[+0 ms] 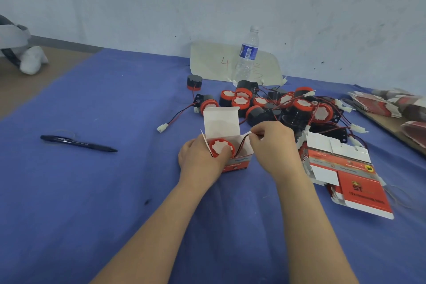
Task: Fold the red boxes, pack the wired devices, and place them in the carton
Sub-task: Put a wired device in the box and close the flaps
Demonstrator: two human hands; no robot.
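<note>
1. One red box (231, 161), mid-desk (92, 191), lid flap upright; our left hand (200, 157) grips its side to steady it.
2. One wired device (221, 148) seated inside, red face up.
3. Its wire (242, 143): our right hand (274, 145) pinches it, apparently to tuck it in.
4. The unpacked devices (288, 106) are heaped at 1 o'clock, the flat boxes (345, 168) at 3 o'clock.
5. The carton is not visible.
</note>
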